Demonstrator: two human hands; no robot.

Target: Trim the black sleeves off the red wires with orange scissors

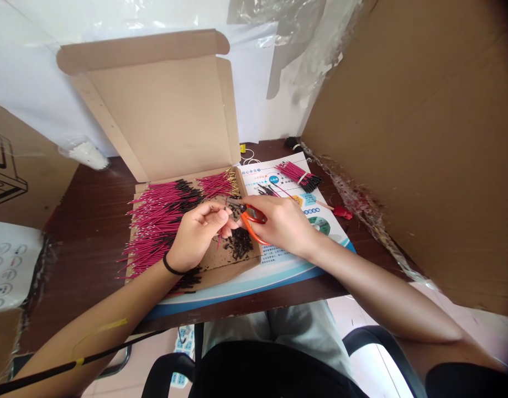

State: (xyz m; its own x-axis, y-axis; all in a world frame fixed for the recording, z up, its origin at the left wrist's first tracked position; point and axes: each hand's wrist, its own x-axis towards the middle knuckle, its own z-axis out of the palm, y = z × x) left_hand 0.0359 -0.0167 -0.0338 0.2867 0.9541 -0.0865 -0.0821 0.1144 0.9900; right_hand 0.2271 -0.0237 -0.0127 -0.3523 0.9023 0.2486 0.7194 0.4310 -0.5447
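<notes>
My left hand point(202, 229) pinches a thin red wire point(219, 241) over the open cardboard box point(220, 270). Orange-handled scissors point(254, 225) are gripped in my right hand point(281, 221), their blades close to my left fingertips. Many red wires with black ends point(154, 218) lie in the left part of the box, and a smaller pile of red wires point(215, 184) sits at its back right. Small black scraps point(239, 244) are scattered on the box floor below the scissors.
A banded bundle of red wires point(299, 176) rests on a printed sheet point(257, 179) to the right. The box lid point(162, 110) stands up behind. A large cardboard panel point(423, 138) borders the right side, and a clear container of white sticks point(88, 153) is at the back left.
</notes>
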